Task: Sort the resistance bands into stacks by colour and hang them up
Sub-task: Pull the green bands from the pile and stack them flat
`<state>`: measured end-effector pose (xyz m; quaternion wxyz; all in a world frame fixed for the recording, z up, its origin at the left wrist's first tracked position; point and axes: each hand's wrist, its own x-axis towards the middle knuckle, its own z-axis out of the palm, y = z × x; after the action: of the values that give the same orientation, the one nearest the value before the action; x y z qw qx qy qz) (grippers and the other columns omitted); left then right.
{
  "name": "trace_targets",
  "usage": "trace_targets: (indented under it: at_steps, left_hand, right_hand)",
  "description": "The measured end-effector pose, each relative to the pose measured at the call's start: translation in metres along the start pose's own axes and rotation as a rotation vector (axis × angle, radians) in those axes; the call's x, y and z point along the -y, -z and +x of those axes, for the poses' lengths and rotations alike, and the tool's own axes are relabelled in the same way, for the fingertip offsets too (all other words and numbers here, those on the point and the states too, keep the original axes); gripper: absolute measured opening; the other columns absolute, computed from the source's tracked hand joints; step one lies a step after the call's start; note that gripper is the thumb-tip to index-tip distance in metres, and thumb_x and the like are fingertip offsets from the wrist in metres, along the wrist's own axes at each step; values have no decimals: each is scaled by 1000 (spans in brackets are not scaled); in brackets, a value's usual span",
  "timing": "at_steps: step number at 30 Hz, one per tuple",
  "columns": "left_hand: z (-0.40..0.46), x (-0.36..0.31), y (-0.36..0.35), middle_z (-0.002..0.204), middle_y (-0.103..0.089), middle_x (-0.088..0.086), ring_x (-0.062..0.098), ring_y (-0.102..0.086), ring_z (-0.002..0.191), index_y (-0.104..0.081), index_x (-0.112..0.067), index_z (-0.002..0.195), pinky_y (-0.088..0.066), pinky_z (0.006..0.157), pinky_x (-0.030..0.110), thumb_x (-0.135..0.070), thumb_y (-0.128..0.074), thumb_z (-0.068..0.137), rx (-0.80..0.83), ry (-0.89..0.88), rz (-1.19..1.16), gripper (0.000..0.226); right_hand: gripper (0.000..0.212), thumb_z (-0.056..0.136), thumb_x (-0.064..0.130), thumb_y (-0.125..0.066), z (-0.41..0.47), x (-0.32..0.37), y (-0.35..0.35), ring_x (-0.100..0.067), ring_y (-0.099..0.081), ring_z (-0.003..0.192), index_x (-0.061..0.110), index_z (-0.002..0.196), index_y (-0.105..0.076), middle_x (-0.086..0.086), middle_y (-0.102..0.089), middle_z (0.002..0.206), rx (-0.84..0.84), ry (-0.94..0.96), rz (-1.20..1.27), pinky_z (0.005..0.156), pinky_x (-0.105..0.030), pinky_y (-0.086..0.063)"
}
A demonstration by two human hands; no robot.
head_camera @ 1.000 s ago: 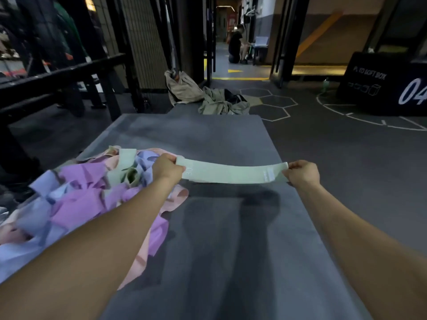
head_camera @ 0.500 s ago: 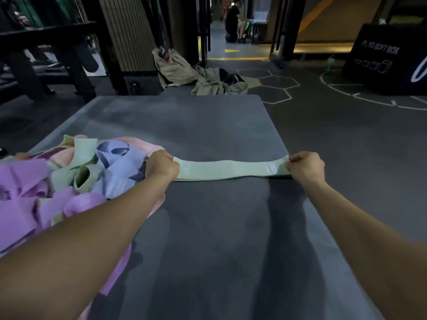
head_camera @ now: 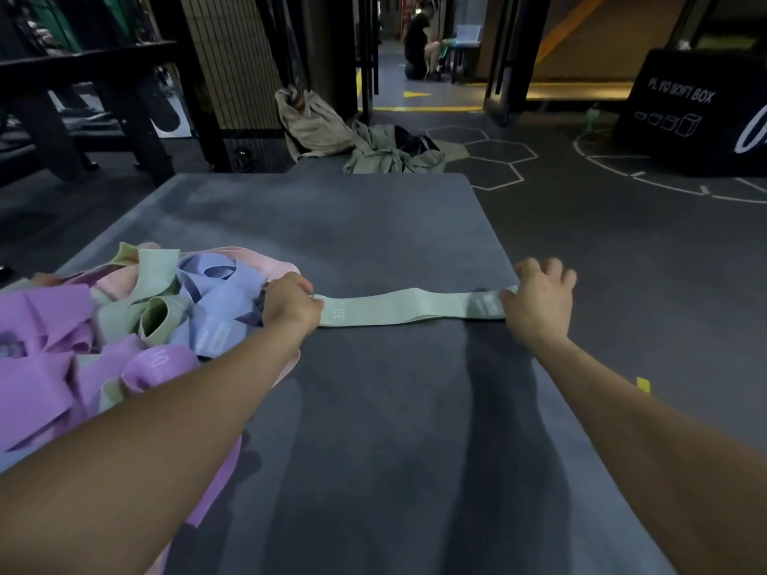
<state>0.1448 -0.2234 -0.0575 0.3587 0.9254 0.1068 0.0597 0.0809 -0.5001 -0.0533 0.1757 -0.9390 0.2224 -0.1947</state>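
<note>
Surface: I see a grey counter (head_camera: 373,226), matte, with rounded far corners, running from the near edge out toward the floor (head_camera: 622,251).
Green band (head_camera: 409,307): lies flat across the counter's middle, stretched between my two hands, "30" printed near its left end.
Left hand (head_camera: 290,302): fingers curled over the band's left end, pinching it against the counter.
Right hand (head_camera: 537,298): fingers bent, tips pressing the band's right end down; whether the thumb is under it I cannot tell.
Pile (head_camera: 124,325): purple, blue, pink and green bands tangled on the counter's left side, touching my left forearm.
Room: dark gym floor with white hexagon and curved lines; a black plyo box (head_camera: 697,114) far right; crumpled khaki clothes (head_camera: 357,139) just beyond the counter; black rack (head_camera: 83,89) far left; a person (head_camera: 421,43) sitting in the lit corridor behind.
</note>
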Motion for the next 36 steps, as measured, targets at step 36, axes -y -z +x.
trace_targets:
  at_steps: [36]
  left_hand:
    - [-67, 46, 101, 118, -53, 11, 28, -55, 106, -60, -10, 112, -39, 92, 29, -5, -60, 82, 38, -387, 107, 30]
  right_hand:
    - [28, 86, 13, -62, -115, 173, 3, -30, -57, 105, 4, 112, -64, -15, -61, 114, 478, 491, 290, 84, -28, -38]
